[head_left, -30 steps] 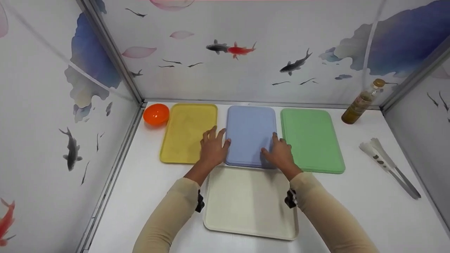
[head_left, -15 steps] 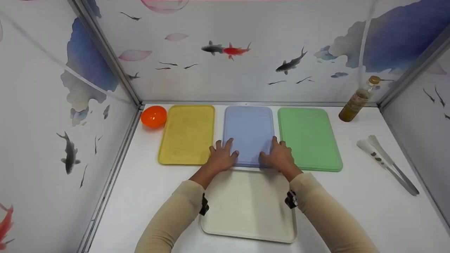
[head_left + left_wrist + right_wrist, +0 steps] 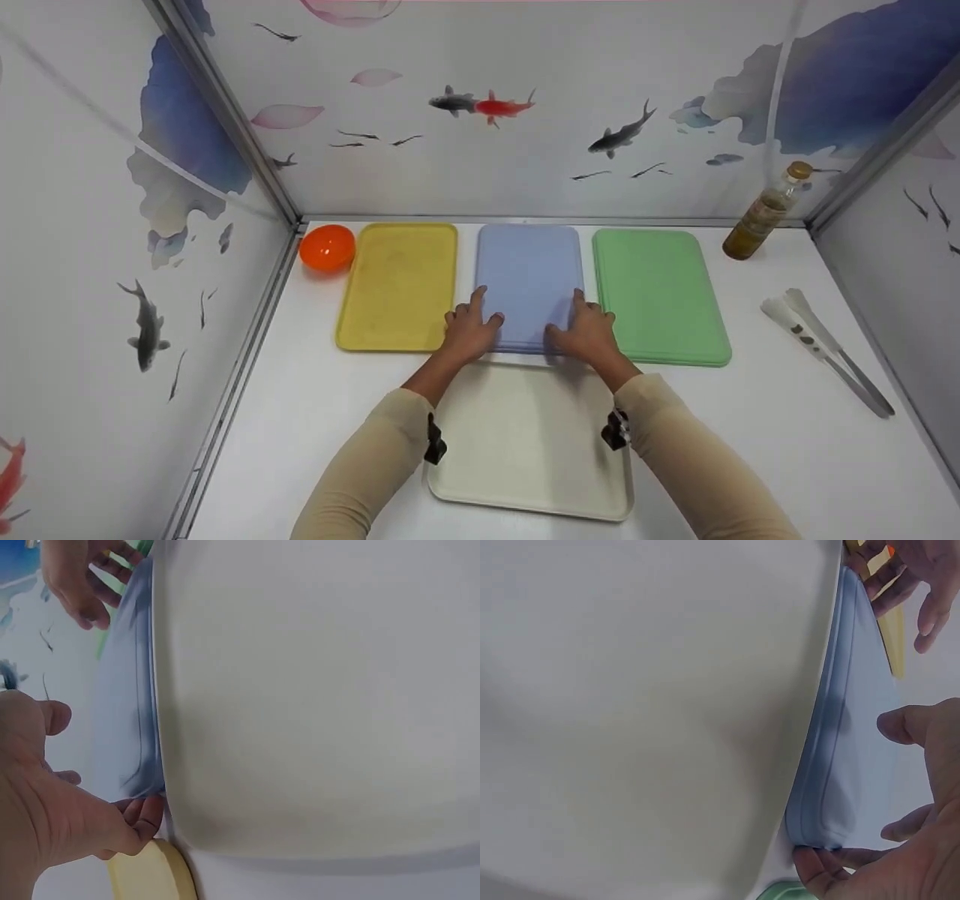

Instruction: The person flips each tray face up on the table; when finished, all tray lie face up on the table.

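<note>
Head view: left hand (image 3: pixel 469 330) and right hand (image 3: pixel 589 332) grip the blue tray's (image 3: pixel 529 274) near corners, fingers spread on top, forearms stretched forward.

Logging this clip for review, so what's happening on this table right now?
A person has both hands on the near corners of the blue tray: left hand at its near left corner, right hand at its near right. It lies between a yellow tray and a green tray, with a cream tray nearer the person.
</note>
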### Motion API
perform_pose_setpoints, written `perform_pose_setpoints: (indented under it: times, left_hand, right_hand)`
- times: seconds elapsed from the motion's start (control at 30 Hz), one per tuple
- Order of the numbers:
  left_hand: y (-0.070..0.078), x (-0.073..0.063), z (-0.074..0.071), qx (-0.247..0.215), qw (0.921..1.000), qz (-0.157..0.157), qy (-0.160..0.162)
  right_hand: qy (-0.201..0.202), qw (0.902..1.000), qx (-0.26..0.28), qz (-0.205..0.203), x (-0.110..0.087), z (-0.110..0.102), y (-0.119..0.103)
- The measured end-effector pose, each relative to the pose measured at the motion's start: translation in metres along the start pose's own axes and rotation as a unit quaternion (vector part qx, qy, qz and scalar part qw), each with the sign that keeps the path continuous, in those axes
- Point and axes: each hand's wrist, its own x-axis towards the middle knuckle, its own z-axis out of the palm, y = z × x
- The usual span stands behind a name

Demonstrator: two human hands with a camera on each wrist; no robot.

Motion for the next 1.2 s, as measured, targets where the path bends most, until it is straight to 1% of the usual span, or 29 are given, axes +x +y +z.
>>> perform_pose_setpoints:
  times: [0.07, 0.17, 0.27, 0.3, 0.37, 0.43, 0.53, 0.67, 0.8, 0.9, 1.0, 1.03, 1.13, 1.2]
  left_hand:
    - [-0.001, 0.002, 0.001, -0.019, 0.9997, -0.004, 0.013]
    - [-0.001, 0.002, 0.003, -0.037, 0.9985, 0.003, 0.04]
    - [0.0, 0.001, 0.004, -0.048, 0.9964, 0.019, 0.067]
    - [0.0, 0.001, 0.004, -0.054, 0.9954, 0.026, 0.074]
    - [0.001, 0.002, 0.004, -0.064, 0.9935, 0.039, 0.086]
    - [0.002, 0.002, 0.003, -0.071, 0.9916, 0.051, 0.096]
    - [0.005, 0.001, 0.003, -0.072, 0.9887, 0.068, 0.112]
    - [0.009, 0.0, 0.004, -0.082, 0.9829, 0.093, 0.136]
    - [0.013, -0.001, 0.004, -0.111, 0.9741, 0.119, 0.157]
    - [0.016, -0.001, 0.003, -0.137, 0.9648, 0.14, 0.176]
    - [0.017, -0.001, 0.004, -0.151, 0.9553, 0.157, 0.2]
    - [0.009, 0.007, 0.009, -0.156, 0.9494, 0.173, 0.211]
    - [0.012, 0.006, 0.011, -0.151, 0.9412, 0.191, 0.234]
    - [0.014, 0.006, 0.011, -0.145, 0.9372, 0.202, 0.245]
  right_hand:
    - [0.014, 0.9998, 0.015, -0.008, 0.008, 0.008, 0.009]
    - [0.019, 0.999, 0.036, -0.016, 0.012, 0.01, 0.013]
    - [0.026, 0.9983, 0.046, -0.024, 0.013, 0.012, 0.012]
    - [0.025, 0.9977, 0.058, -0.024, 0.012, 0.011, 0.011]
    - [0.032, 0.9959, 0.079, -0.028, 0.016, 0.015, 0.016]
    - [0.034, 0.9949, 0.089, -0.034, 0.019, 0.018, 0.019]
    - [0.04, 0.9941, 0.092, -0.04, 0.024, 0.023, 0.023]
    - [0.038, 0.9942, 0.097, -0.03, 0.026, 0.022, 0.02]
    - [0.029, 0.9942, 0.102, -0.019, 0.017, 0.011, 0.002]
    - [0.013, 0.9937, 0.111, -0.012, 0.007, 0.001, -0.013]
    - [0.001, 0.9916, 0.129, -0.001, 0.005, 0.0, -0.017]
    - [-0.003, 0.991, 0.134, 0.001, 0.006, 0.001, -0.018]
    - [-0.01, 0.9894, 0.145, 0.002, 0.006, 0.004, -0.02]
    - [-0.01, 0.9888, 0.148, -0.01, 0.006, 0.007, -0.022]
